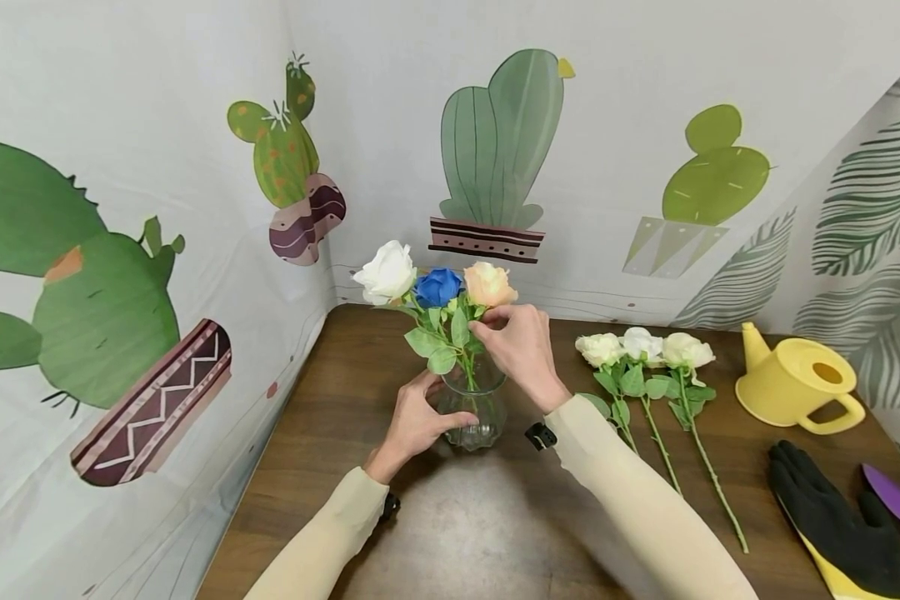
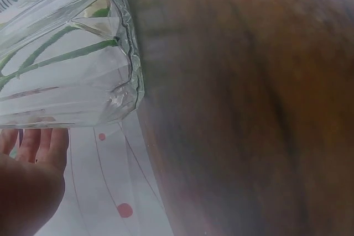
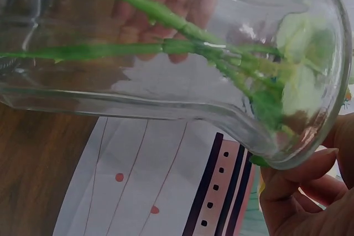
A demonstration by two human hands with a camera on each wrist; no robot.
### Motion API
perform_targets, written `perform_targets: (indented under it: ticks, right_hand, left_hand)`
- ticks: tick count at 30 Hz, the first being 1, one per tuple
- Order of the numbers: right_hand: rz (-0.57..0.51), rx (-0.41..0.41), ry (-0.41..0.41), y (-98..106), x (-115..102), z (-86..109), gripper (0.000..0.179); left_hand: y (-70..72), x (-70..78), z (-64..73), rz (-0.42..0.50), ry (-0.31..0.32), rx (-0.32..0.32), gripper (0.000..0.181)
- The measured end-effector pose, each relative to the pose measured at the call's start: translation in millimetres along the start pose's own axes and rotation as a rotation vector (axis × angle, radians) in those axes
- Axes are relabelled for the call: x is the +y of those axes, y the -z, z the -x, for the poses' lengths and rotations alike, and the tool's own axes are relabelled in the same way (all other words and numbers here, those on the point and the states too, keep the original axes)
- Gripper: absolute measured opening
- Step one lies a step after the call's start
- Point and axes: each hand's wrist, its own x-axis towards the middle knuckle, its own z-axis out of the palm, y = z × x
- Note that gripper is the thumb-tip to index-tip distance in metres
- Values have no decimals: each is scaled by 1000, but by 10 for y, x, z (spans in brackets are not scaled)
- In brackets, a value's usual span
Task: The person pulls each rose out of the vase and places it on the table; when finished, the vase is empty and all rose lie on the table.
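Curled round the left side of the glass vase (image 1: 487,417), the left hand (image 1: 418,421) holds it low on the body, its thumb laid across the front. Just above the vase's mouth, the right hand (image 1: 523,350) pinches the peach rose (image 1: 489,285) below its bloom, thumb and forefinger close together. The vase stands upright on the wooden table (image 1: 450,533), with green stems (image 3: 138,4) inside its glass. Over the vase's mouth rises the blue rose (image 1: 438,287); the white rose (image 1: 387,273) leans out past the vase's left side. Right of the vase lie three pale roses (image 1: 687,352), side by side. Farther right of it are a yellow watering can (image 1: 795,379), a black-and-yellow glove (image 1: 832,517) and a purple tool (image 1: 896,500). Behind the vase hangs a cactus-print cloth (image 1: 382,167).
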Motion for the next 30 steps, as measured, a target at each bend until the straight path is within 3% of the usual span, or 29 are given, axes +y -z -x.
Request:
perform_targets:
  ticks: [11,19,30]
  right_hand:
    - [-32,5,-79,4,-1,-25,13]
    - [-113,46,-145,28,-8,3,13]
    - [-210,132,-100,64,-34,33,11]
  left_hand:
    - [9,7,6,2,5,-11,77]
    - [0,-8,4,0,8,-5,75]
    - [-5,-4,6,-12,7,5,74]
